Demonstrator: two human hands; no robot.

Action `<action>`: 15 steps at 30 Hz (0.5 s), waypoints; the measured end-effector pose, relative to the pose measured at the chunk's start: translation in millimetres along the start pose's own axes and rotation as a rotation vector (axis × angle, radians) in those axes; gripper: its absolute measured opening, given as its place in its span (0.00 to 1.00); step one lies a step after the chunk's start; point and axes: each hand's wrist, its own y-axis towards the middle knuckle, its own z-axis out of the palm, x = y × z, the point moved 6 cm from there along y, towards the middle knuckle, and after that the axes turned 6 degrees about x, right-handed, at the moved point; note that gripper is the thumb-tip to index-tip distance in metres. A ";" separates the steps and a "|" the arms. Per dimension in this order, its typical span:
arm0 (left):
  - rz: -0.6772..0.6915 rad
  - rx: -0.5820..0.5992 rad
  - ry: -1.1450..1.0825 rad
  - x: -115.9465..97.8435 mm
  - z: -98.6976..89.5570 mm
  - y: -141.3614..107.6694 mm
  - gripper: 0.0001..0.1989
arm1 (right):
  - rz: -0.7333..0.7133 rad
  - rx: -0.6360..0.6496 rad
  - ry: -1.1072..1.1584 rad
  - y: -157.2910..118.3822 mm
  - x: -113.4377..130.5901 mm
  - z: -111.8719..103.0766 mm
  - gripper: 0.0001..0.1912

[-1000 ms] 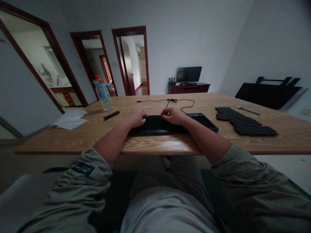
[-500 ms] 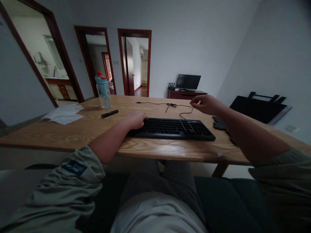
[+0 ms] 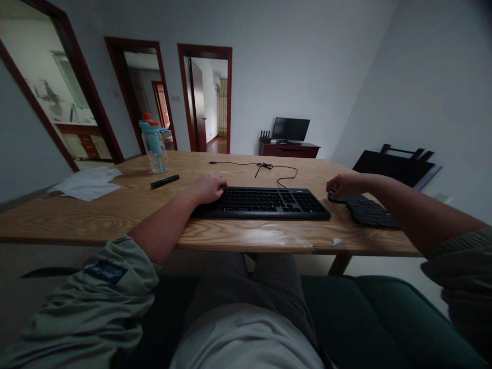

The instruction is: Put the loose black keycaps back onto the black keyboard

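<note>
A black keyboard (image 3: 261, 204) lies near the front edge of the wooden table. My left hand (image 3: 207, 188) grips its left end, fingers curled over the top left corner. Right of the keyboard, small black pieces that look like keycaps (image 3: 371, 211) are laid close together in rows. My right hand (image 3: 346, 184) is at their far left corner, fingertips pinched together and pointing down. Whether a piece is between those fingertips cannot be made out. Behind the keyboard a thin black cable (image 3: 265, 165) lies loosely, partly bundled.
On the wooden table (image 3: 115, 218), a black marker-like stick (image 3: 165, 181), white paper sheets (image 3: 90, 183) and a clear bottle (image 3: 157, 154) with a blue and red lid stand or lie to the left. A dark flat panel (image 3: 394, 166) is beyond the table at right.
My right hand has moved right and down, from above the cable to the black pieces. My left hand stays on the keyboard. The whole view has shifted slightly.
</note>
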 end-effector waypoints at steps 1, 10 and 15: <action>0.002 0.000 0.005 -0.2 -0.1 0.0 0.17 | -0.002 0.111 -0.030 1.3 -1.3 6.4 0.13; -0.030 0.036 0.026 -3.7 -3.3 -0.8 0.17 | 0.033 0.239 -0.107 11.1 -16.5 24.6 0.19; -0.024 0.020 0.009 -4.4 -4.6 -1.7 0.17 | 0.016 0.212 -0.069 11.3 -10.2 24.0 0.13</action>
